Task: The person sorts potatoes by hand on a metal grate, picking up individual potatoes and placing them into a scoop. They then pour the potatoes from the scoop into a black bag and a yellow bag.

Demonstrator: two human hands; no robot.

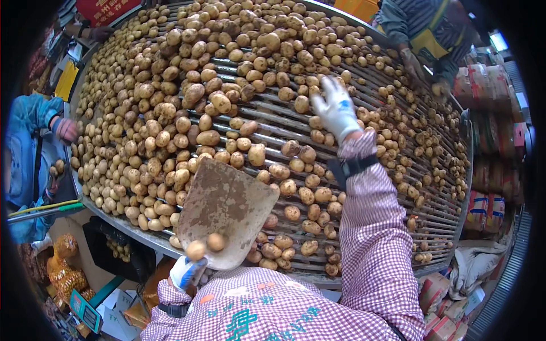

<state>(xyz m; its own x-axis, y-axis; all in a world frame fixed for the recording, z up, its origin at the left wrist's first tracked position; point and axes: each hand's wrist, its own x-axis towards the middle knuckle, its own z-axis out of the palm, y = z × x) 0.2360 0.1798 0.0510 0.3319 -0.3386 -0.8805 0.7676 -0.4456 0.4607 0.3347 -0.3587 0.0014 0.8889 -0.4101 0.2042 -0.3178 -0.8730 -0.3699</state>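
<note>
My left hand [185, 273], in a white and blue glove, grips the handle of a flat metal scoop [227, 210] held just above the near edge of a roller table [273, 122]. Two small potatoes [206, 245] lie on the scoop near the handle. My right hand [336, 108], in a white glove, reaches out over the rollers with fingers spread, touching or hovering just above the potatoes [199, 91] that cover the table. It holds nothing. Both sleeves are pink checked cloth.
Other people stand around the table: a blue sleeve with a pink glove [65, 129] at left, a gloved hand [412, 65] at top right. Stacked boxes [492, 96] line the right side. Orange net bags of potatoes [65, 267] and a dark crate [119, 250] sit below left.
</note>
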